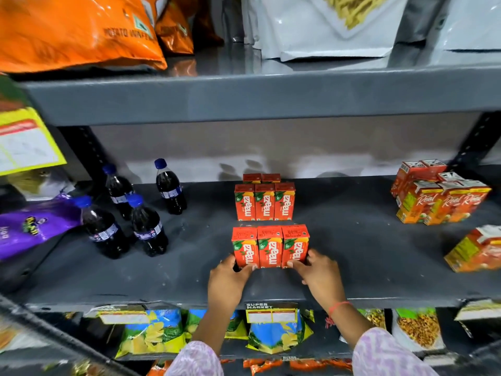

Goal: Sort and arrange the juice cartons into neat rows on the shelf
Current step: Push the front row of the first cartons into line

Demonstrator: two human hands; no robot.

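Maaza cartons: front row of three [270, 246] stands upright, long axis vertical, printed faces twd the camera, side by side touching, near the front-centre of the grey shelf [352, 256]. Left hand [226, 280] presses the left carton's lower corner, right hand [320, 275] the right carton's; fingers of both curled against the row, squeezing it between them. Behind, w/ a gap, a second row of three [265, 202], two more cartons [261, 177] at the back. Left: four cola bottles [130, 210], purple bag [35, 226]. Right: Real cartons [439, 196], well apart. Nothing blocks the rows.
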